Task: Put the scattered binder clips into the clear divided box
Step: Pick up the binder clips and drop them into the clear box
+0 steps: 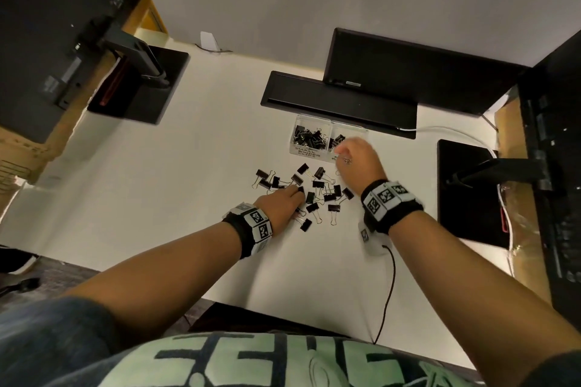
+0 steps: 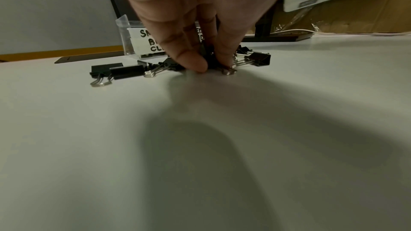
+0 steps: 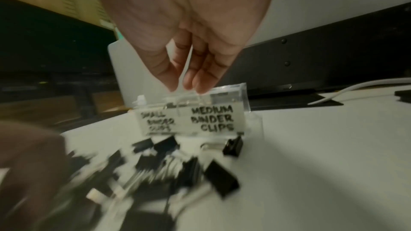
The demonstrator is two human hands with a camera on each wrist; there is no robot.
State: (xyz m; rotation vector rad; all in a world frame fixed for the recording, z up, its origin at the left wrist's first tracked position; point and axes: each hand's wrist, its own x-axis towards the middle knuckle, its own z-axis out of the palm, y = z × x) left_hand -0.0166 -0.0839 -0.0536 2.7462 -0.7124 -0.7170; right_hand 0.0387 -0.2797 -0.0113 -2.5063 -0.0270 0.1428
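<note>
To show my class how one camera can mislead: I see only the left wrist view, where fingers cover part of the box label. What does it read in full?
Observer: The right wrist view shows the clear divided box labelled SMALL BINDER CLIPS on the half to the left in that view and MEDIUM BINDER CLIPS on the other half.
Operator: Where is the right hand?
Observer: In the head view the right hand hangs over the medium half, pointing down. I cannot tell whether its grip holds anything.
Operator: Which half is fuller?
Observer: The small one. Its pile of clips looks far larger in the head view.
</note>
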